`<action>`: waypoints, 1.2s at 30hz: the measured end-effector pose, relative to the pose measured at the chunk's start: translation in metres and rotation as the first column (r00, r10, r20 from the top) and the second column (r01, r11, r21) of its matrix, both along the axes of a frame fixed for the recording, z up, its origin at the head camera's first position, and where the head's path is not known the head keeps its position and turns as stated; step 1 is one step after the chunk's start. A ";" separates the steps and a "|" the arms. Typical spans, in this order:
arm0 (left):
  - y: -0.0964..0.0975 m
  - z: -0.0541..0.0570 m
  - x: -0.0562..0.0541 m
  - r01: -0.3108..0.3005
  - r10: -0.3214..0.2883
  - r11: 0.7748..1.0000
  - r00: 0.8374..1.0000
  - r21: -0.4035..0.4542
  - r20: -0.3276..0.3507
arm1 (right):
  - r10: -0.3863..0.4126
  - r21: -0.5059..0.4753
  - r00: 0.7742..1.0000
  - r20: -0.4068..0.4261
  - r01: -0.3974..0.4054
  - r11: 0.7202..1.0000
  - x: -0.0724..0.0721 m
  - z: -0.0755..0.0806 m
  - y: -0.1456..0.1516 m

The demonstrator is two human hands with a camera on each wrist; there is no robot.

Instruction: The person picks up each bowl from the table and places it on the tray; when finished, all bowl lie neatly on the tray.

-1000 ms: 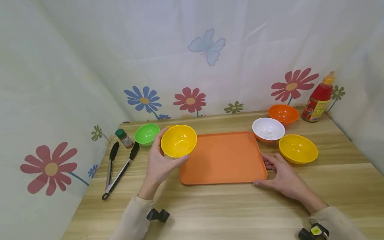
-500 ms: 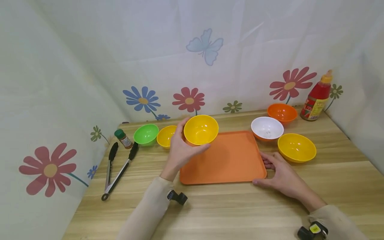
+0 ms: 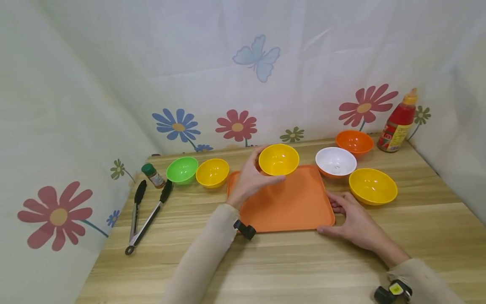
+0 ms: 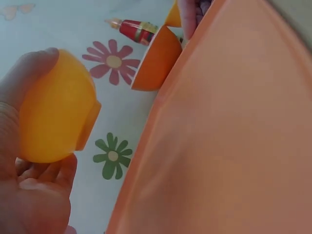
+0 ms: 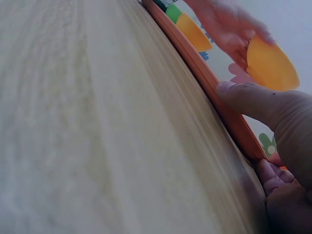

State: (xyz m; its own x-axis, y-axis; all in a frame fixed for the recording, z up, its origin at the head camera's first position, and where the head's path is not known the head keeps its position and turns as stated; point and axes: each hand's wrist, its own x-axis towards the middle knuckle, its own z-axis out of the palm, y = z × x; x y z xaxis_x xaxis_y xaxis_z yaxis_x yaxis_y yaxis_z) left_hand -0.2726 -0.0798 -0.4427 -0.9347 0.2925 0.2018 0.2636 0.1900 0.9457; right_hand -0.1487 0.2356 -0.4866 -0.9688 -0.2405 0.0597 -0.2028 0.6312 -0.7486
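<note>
My left hand (image 3: 248,179) grips a yellow bowl (image 3: 279,160) by its side, thumb along the near rim and fingers behind it. The bowl is held in the air over the far part of an orange tray (image 3: 288,207); its foot shows in the left wrist view, apart from the tray. At the tray's near right corner rests my right hand (image 3: 355,221). Its thumb (image 5: 243,97) lies on the tray's front edge, and its other fingers curl against the right edge, so the corner sits between them.
Left of the tray are a second yellow bowl (image 3: 212,173), a green bowl (image 3: 182,170), a green-capped spice jar (image 3: 153,175) and tongs (image 3: 148,219). On the right stand a white bowl (image 3: 336,161), an orange bowl (image 3: 355,142), a larger yellow bowl (image 3: 373,186) and a red sauce bottle (image 3: 398,122).
My left hand has carried the yellow bowl rightward and slightly away, from the tray's left edge to over its far part, uncovering the second yellow bowl. My right hand has stayed at the tray corner.
</note>
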 end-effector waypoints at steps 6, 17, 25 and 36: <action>0.012 -0.010 -0.014 0.068 -0.068 0.997 0.998 -0.042 0.012 | -0.003 0.022 1.000 -0.010 0.003 1.000 0.000 0.001 -0.001; 0.037 -0.020 -0.027 0.087 -0.082 0.990 0.995 -0.109 0.048 | -0.008 0.021 1.000 -0.018 0.008 1.000 -0.001 -0.002 0.001; 0.045 -0.028 -0.028 0.078 -0.062 0.986 0.992 -0.146 0.109 | -0.002 0.013 1.000 -0.008 0.002 1.000 0.000 -0.001 0.000; 0.049 -0.031 -0.028 0.062 -0.040 0.981 0.992 -0.182 0.123 | 0.009 0.008 0.999 -0.041 -0.008 1.000 -0.001 -0.003 0.001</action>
State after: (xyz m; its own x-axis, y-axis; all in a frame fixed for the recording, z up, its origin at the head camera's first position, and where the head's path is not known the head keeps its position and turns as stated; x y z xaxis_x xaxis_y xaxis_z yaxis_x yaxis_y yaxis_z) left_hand -0.3007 -0.0307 -0.4737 -0.9315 0.3626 0.0288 0.1663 0.3541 0.9203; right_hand -0.1498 0.2362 -0.4893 -0.9635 -0.2494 0.0974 -0.2386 0.6348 -0.7349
